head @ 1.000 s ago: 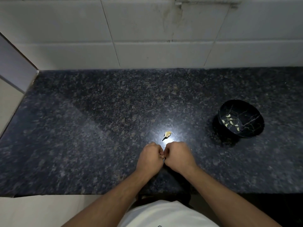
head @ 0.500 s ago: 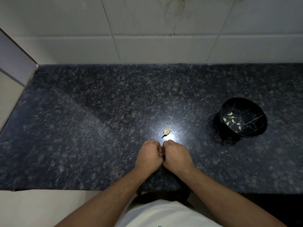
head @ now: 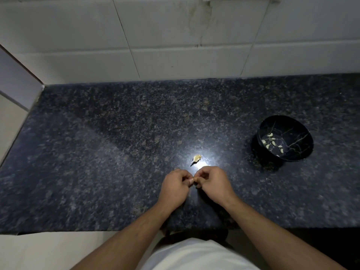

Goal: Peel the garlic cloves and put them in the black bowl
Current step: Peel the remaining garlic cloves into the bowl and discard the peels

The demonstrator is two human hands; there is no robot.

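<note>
Pinching one garlic clove (head: 193,180) between both hands.
Left hand (head: 174,188) and right hand (head: 213,184) curl fingers round it above the worktop (head: 101,152).

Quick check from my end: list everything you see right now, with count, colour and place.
round black bowl with pale vein pattern: one, black, right side of the counter.
peeled garlic cloves: several, pale cream, inside the bowl.
garlic scrap, clove or skin unclear: one, pale yellow, counter centre, just beyond the hands.
small garlic piece: one, pale, pinched between both hands.
speckled granite counter: one, dark grey.
wall tiles: white, behind the counter.
left hand: gripping the piece.
right hand: gripping the piece.
</note>
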